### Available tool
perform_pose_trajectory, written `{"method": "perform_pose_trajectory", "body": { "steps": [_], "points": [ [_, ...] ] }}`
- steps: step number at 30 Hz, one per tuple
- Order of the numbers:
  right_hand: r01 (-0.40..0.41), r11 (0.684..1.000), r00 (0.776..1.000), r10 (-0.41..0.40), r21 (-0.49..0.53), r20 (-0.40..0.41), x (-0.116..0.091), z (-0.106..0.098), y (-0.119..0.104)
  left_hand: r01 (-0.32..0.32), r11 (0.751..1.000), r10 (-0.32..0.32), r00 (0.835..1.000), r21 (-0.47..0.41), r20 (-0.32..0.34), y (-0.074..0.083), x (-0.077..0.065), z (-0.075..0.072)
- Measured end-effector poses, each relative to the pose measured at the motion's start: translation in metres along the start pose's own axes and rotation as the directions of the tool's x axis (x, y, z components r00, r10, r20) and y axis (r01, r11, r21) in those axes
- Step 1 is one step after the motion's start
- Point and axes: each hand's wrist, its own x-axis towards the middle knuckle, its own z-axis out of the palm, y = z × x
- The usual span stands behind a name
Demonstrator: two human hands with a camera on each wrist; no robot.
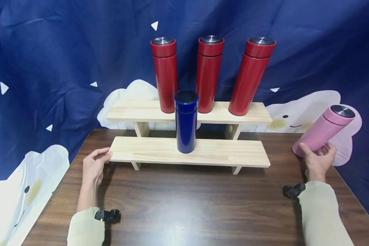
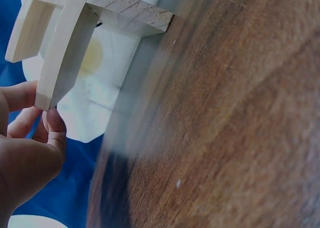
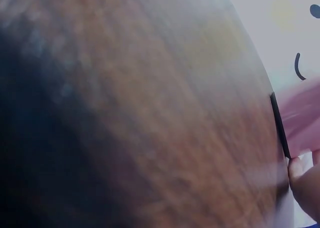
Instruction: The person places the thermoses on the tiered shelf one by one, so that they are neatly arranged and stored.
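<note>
My left hand (image 1: 93, 167) pinches the left end of the lower board of a two-tier wooden shelf (image 1: 141, 148). In the left wrist view, the thumb and fingers meet around the end of that board (image 2: 62, 53). My right hand (image 1: 320, 162) holds a pink thermos bottle (image 1: 321, 131) low on its body, near the table's right edge. Only the lower part of the pink bottle (image 3: 302, 120) and some fingertips show in the right wrist view. A dark blue bottle (image 1: 186, 126) with a dark top stands on the lower board.
Three red thermos bottles with steel lids, a left one (image 1: 166, 78), a middle one (image 1: 208, 78) and a right one (image 1: 250, 80), stand on the upper board (image 1: 132, 111). Under the shelf lies a brown wooden table (image 1: 187, 205). A blue curtain (image 1: 64, 44) with white cloud prints hangs behind.
</note>
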Motion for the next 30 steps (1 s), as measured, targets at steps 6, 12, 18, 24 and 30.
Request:
{"method": "perform_pose_trajectory", "body": {
  "steps": [6,12,18,24,30],
  "points": [
    [0.017,0.999,1.0,-0.017,0.041,-0.012,-0.001,-0.001,0.001,0.002,1.0,-0.002,1.0,0.003,0.007,-0.002,0.0,0.0],
    [0.022,0.999,0.999,-0.021,0.033,-0.038,-0.003,-0.001,-0.002,0.009,1.0,-0.009,1.0,-0.012,0.004,0.001,0.001,0.0],
    [0.04,0.994,0.998,-0.036,0.099,-0.049,-0.003,0.001,-0.008,0.007,1.0,-0.007,1.0,-0.019,-0.003,0.001,0.001,0.001],
    [0.08,0.993,0.995,-0.075,0.09,-0.062,-0.005,0.001,-0.012,0.016,1.0,-0.016,1.0,-0.014,-0.013,-0.001,0.0,0.0],
    [0.103,0.994,0.994,-0.104,-0.041,-0.043,-0.012,-0.003,-0.012,0.016,1.0,-0.017,1.0,-0.016,-0.008,-0.002,0.0,0.0]
  ]
}}
